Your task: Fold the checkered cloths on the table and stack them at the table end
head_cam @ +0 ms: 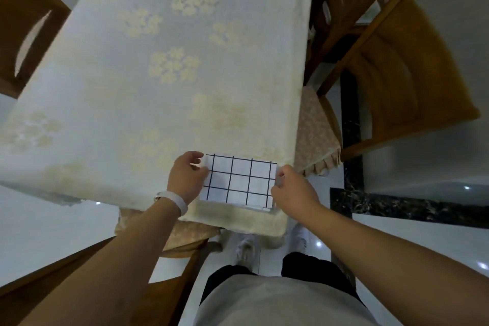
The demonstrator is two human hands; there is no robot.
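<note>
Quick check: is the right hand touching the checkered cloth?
Touching. The head view shows the right hand with its curled fingers closed on the right edge of the checkered cloth, with no gap between them.

White black-gridded checkered cloth (238,182) (folded rectangle) flat at table's near end

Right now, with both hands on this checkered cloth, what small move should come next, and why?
Probably nudge the checkered cloth square: the left hand and right hand pinch its two sides, it lies folded at the table end, and a white edge pokes out beneath its near side.
</note>
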